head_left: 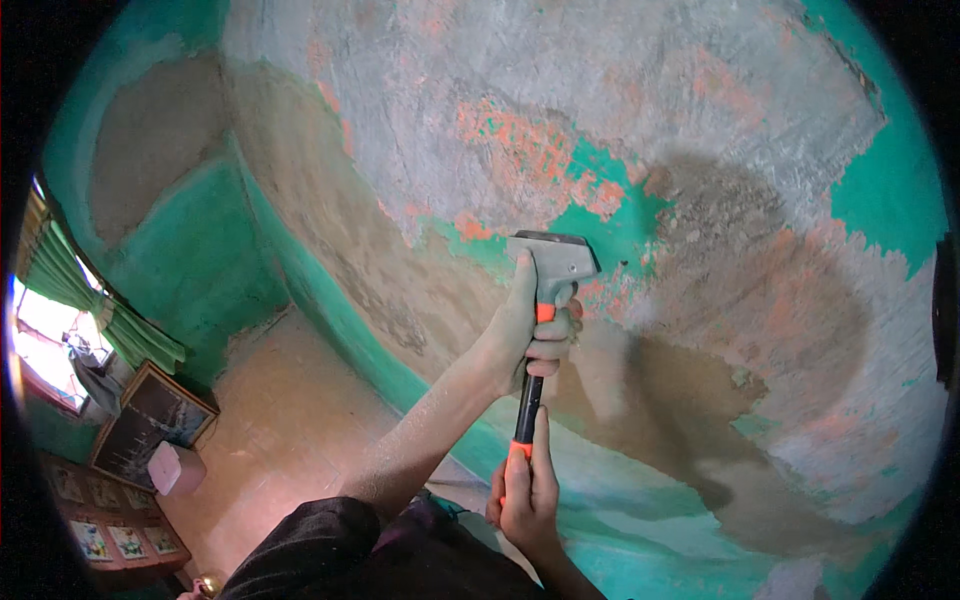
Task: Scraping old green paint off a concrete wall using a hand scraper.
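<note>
Both my hands are on a long-handled wall scraper (553, 258) with a grey head and a black and orange handle. My left hand (520, 325) wraps the handle just below the head, its thumb laid up along the head. Lower down, my right hand (527, 497) is closed round the orange end of the handle. The blade edge lies at or close to the wall (640, 60), beside a patch of green paint (610, 222) and flaking orange paint (520, 145). Whether the blade touches cannot be told.
Around the scraper the wall is bare grey and brown, with rough plaster (720, 210) at the right. To the left are a window (60, 340) with a green curtain (130, 325), a framed picture (125, 425), a pinkish box (178, 468) and a tan floor (290, 400).
</note>
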Motion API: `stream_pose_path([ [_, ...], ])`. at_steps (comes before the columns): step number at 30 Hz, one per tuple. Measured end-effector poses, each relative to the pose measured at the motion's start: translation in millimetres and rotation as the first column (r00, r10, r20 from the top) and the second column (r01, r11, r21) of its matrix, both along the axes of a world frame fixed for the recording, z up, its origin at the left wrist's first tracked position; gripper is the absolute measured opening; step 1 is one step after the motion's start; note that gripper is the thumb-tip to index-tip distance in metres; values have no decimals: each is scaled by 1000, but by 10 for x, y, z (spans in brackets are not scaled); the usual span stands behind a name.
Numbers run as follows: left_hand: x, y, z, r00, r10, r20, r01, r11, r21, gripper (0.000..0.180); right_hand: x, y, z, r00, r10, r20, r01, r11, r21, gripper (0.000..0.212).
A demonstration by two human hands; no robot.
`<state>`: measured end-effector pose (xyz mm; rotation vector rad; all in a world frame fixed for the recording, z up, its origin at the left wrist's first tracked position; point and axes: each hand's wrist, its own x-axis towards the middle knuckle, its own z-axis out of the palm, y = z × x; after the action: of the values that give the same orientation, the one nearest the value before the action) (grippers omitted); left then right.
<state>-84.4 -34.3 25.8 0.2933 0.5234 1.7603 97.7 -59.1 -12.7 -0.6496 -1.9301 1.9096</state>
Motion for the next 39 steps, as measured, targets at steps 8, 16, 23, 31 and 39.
stream_pose_path([
  [8, 233, 99, -6, 982, -62, -181, 26, 981, -195, 66, 146, -41, -407, 993, -93, -70, 86, 992, -90, 59],
  [16, 409, 161, -93, 987, -45, -155, 3, 965, -263, 64, 294, -70, -504, 980, -149, -131, 142, 988, -64, 57],
  [23, 477, 229, -214, 977, -42, -211, -13, 968, -253, 63, 270, -18, -1060, 972, -166, -168, 221, 892, 395, 56],
  [31, 556, 240, -59, 970, -36, -240, -21, 973, -231, 63, 352, -58, -835, 965, -199, -171, 248, 905, 346, 56],
  [39, 524, 201, 52, 985, -1, -175, -45, 964, -261, 60, 332, -26, -448, 965, -186, -187, 190, 982, 0, 55],
])
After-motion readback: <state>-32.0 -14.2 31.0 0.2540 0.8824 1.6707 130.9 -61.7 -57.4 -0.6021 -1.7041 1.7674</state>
